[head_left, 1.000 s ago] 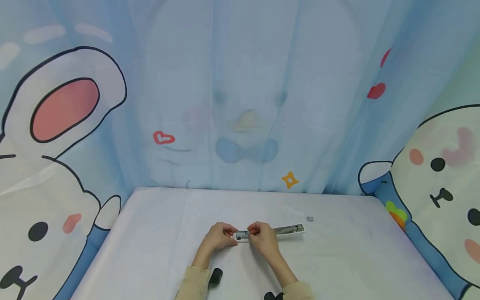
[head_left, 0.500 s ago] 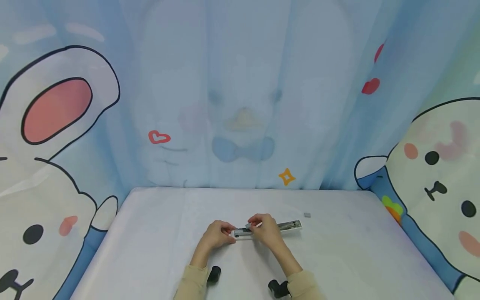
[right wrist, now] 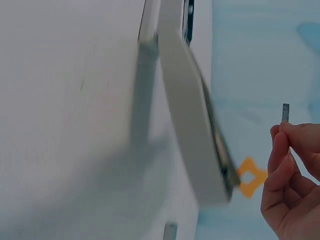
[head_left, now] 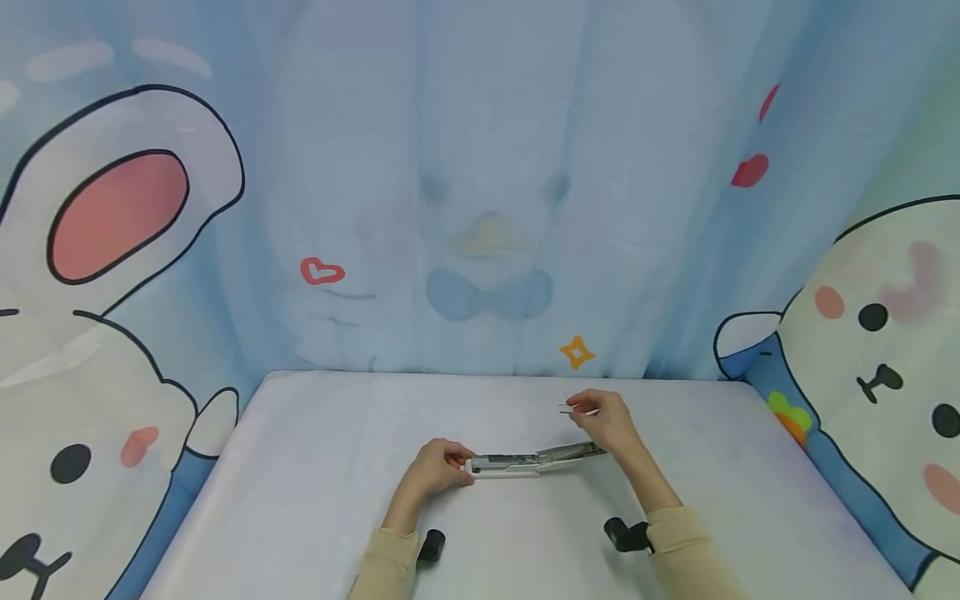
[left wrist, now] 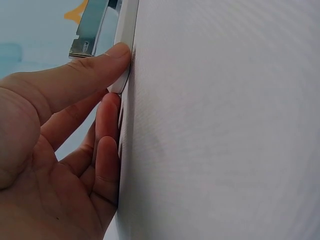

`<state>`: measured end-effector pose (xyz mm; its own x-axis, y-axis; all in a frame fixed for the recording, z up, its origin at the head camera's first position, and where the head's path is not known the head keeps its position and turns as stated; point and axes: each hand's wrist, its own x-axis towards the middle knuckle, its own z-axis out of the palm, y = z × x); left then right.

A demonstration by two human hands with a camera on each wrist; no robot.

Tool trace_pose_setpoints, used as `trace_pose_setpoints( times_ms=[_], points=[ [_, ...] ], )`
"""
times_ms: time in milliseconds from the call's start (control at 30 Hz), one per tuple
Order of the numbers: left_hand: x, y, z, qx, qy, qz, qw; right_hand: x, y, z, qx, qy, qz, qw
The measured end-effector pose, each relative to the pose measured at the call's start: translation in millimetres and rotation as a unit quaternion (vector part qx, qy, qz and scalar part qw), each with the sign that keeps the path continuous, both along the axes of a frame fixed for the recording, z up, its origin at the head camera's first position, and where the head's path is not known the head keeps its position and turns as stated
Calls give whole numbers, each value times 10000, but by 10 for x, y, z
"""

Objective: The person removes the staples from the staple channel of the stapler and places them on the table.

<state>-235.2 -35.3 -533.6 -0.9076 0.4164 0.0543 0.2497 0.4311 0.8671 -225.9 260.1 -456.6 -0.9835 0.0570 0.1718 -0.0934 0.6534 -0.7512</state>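
Observation:
A white stapler (head_left: 487,477) lies opened out on the table, its metal channel facing up and its top arm slanting up to the right. My left hand (head_left: 433,472) grips its left end, with the thumb (left wrist: 118,54) on the white edge in the left wrist view. To the right and farther back, my right hand (head_left: 611,421) is raised, pinching a short strip of staples (right wrist: 285,112) between thumb and fingertips. The stapler's far end (right wrist: 200,165) tilts clear of the table in the right wrist view, just beside that hand.
A small grey strip (right wrist: 170,231) lies on the white-covered table (head_left: 720,500), beyond the stapler's raised end. Behind the table hangs a blue cartoon curtain (head_left: 360,167). Black wrist cameras (head_left: 627,535) sit at both sleeves.
My right hand has left the stapler's channel and moved right and away, carrying the strip of staples. The channel is now in full view. My left hand keeps its grip on the end.

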Motion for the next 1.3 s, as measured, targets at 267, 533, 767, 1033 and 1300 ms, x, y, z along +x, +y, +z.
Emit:
trace_pose_setpoints(
  times_ms=[267, 533, 767, 1033, 1300],
  points=[
    [-35, -2, -8, -27, -23, 28, 10000, -129, 725, -217, 494, -93, -468, 9976],
    [-44, 50, 25, 43, -64, 73, 9999, -107, 1275, -494, 769, -400, -951, 9917],
    [-12, 31, 1, 8, -138, 106, 9998, -77, 1370, -723, 645, -520, -1088, 9906],
    [-24, 36, -11, -33, -180, 152, 9997, -80, 1329, -745, 694, -657, -1139, 9889],
    [-21, 34, -18, -44, -144, 188, 9997, -65, 1304, -733, 649, -834, -1113, 9882]
  ],
)
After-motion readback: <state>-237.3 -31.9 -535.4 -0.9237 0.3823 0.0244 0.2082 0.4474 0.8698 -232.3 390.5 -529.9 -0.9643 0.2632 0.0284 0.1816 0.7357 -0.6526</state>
